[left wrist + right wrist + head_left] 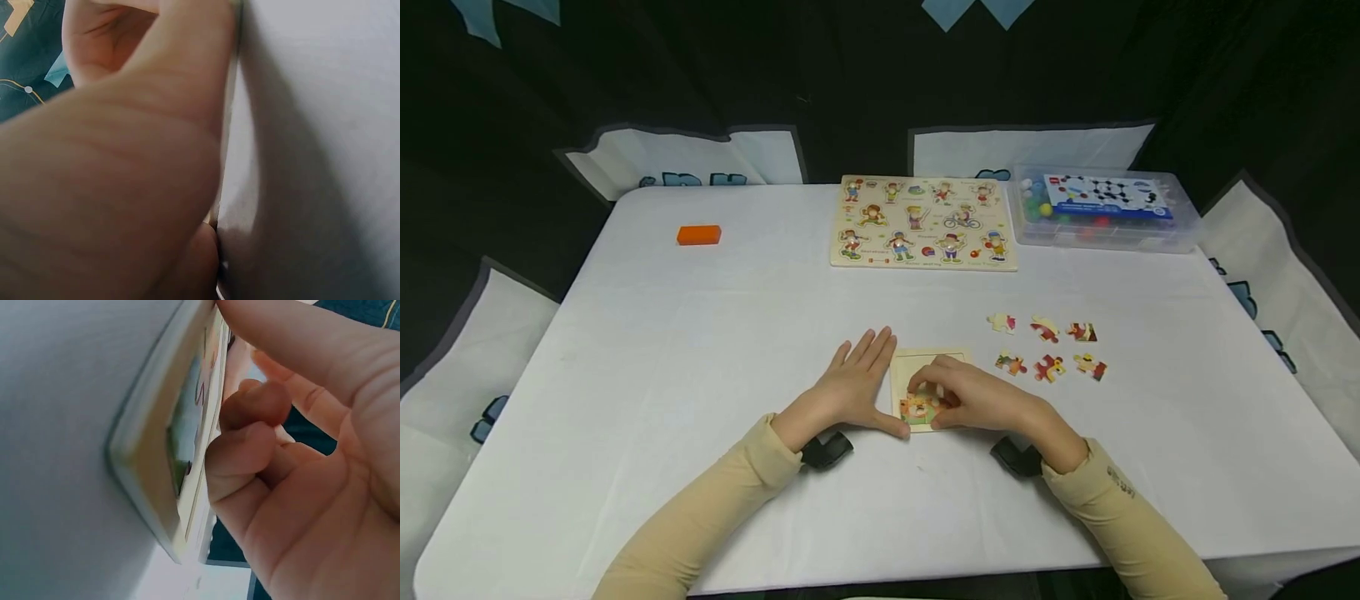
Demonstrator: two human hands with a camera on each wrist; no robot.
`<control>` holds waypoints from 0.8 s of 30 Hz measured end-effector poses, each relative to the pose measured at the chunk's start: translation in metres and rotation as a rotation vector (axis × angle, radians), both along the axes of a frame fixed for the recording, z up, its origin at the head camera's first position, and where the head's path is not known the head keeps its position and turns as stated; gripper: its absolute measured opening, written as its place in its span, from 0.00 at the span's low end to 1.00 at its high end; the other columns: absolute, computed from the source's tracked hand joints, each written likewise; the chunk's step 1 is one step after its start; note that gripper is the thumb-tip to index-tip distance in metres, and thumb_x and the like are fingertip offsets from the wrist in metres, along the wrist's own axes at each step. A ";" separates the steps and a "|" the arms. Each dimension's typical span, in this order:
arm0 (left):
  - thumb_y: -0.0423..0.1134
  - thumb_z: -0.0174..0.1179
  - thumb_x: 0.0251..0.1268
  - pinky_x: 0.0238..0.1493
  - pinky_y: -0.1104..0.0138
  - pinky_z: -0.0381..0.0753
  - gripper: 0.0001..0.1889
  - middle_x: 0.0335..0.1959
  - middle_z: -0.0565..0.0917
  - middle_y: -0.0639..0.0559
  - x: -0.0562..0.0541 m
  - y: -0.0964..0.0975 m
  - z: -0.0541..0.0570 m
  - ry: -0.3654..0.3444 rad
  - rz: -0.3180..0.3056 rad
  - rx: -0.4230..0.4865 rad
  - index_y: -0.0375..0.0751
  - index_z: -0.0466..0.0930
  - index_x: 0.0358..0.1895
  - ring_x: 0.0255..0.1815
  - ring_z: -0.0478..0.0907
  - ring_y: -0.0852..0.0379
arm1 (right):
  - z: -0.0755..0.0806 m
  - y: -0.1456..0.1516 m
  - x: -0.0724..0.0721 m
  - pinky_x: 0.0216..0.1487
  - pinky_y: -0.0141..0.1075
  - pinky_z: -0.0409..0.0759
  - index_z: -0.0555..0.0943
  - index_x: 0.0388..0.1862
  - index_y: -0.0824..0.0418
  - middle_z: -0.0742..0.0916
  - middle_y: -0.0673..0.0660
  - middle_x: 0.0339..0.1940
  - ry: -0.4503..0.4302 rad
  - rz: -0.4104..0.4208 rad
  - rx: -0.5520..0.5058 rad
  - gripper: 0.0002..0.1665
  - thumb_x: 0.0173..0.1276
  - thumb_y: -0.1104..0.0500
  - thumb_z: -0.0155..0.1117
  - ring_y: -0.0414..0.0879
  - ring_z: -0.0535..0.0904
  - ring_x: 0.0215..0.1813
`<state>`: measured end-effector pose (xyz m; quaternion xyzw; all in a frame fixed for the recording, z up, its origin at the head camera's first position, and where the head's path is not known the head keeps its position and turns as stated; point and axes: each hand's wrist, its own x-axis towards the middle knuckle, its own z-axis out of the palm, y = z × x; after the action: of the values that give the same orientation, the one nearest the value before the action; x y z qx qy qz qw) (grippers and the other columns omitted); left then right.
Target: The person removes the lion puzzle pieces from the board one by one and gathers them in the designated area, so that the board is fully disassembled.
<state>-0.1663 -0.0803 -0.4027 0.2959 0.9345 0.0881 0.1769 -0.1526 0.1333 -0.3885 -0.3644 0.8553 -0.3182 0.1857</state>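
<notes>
A small wooden jigsaw tray (904,363) lies on the white table, with a few joined puzzle pieces (916,407) in its lower part. My left hand (854,390) lies against the tray's left side, fingers straight and spread, thumb by its lower left corner. Over the tray, my right hand (973,396) has bent fingers, its thumb at the lower edge and its index fingertip by the pieces. In the right wrist view the curled fingers (240,450) are beside the tray (150,481); whether they pinch a piece is hidden. The left wrist view shows mostly palm (125,169).
Several loose puzzle pieces (1048,367) lie in two rows right of the tray. Behind stand a wooden picture board (925,223) and a clear plastic box (1105,208) of coloured parts. An orange block (698,235) sits at the far left.
</notes>
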 end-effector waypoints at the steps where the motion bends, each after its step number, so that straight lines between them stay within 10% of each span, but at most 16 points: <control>1: 0.76 0.57 0.33 0.65 0.49 0.35 0.68 0.72 0.35 0.43 0.000 0.000 0.000 0.001 0.001 0.004 0.35 0.34 0.71 0.71 0.30 0.47 | 0.000 0.000 0.000 0.30 0.31 0.71 0.75 0.51 0.58 0.74 0.51 0.37 -0.001 -0.001 -0.005 0.25 0.53 0.62 0.70 0.41 0.68 0.27; 24: 0.77 0.57 0.32 0.65 0.48 0.35 0.68 0.72 0.36 0.44 0.000 0.001 0.000 0.008 0.013 0.003 0.35 0.35 0.71 0.71 0.31 0.47 | -0.008 0.004 -0.002 0.24 0.29 0.69 0.69 0.39 0.57 0.74 0.44 0.19 0.035 -0.048 -0.058 0.16 0.57 0.59 0.67 0.35 0.68 0.21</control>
<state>-0.1665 -0.0791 -0.4028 0.2905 0.9370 0.0892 0.1723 -0.1543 0.1369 -0.3960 -0.3545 0.8574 -0.3406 0.1524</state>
